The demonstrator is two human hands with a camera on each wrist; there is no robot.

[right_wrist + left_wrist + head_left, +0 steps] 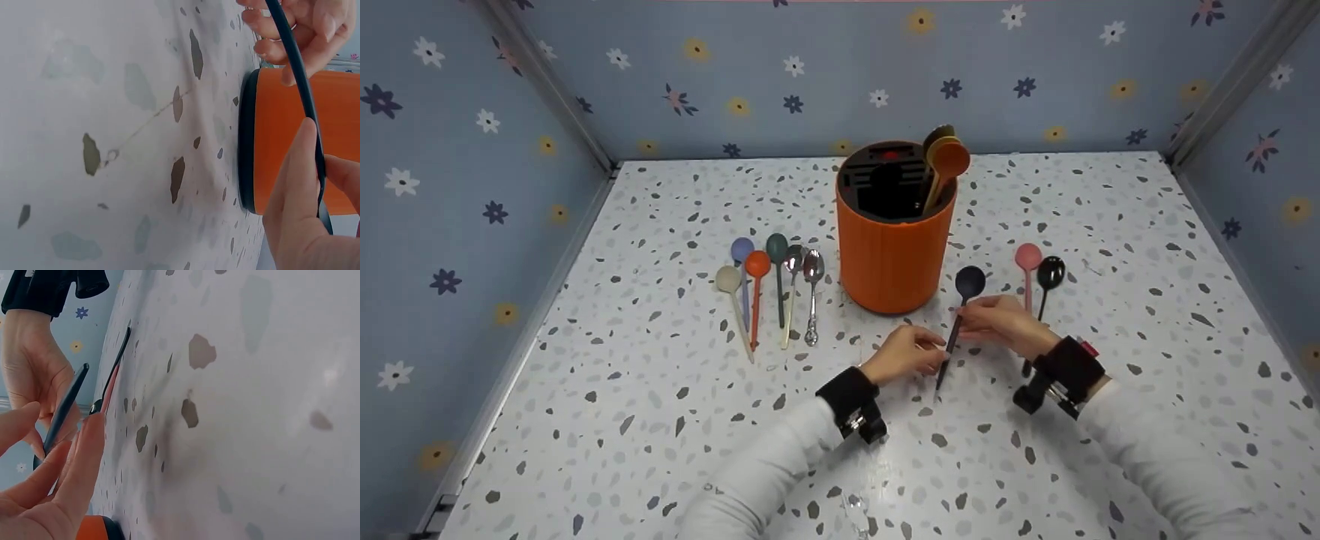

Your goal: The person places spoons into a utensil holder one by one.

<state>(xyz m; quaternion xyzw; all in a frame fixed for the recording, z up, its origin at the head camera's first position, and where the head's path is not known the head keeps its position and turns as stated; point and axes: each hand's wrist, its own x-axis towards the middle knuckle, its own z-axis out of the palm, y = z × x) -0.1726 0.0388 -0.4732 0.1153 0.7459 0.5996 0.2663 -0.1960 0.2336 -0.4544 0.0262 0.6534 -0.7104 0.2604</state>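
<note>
A dark navy spoon point(970, 282) is held at a slant, bowl away from the person, in front of the orange holder. My right hand point(1003, 324) pinches it below the bowl; the right wrist view shows thumb and fingers on opposite sides of the handle point(301, 79). Beside the handle's lower part is my left hand point(906, 352), its fingers loosely bent. In the left wrist view the left hand's fingers point(73, 484) are close to the handle point(66, 405); whether they touch it is unclear. Near the right hand lie a pink spoon point(1028, 257) and a black spoon point(1051, 272).
The orange utensil holder point(894, 262) stands at the back with several spoons point(949, 159) in its right side. Left of it lies a group of several spoons, among them a red-orange one point(757, 263) and an ornate silver one point(813, 266). Flowered panels point(810, 75) border the speckled table point(660, 420).
</note>
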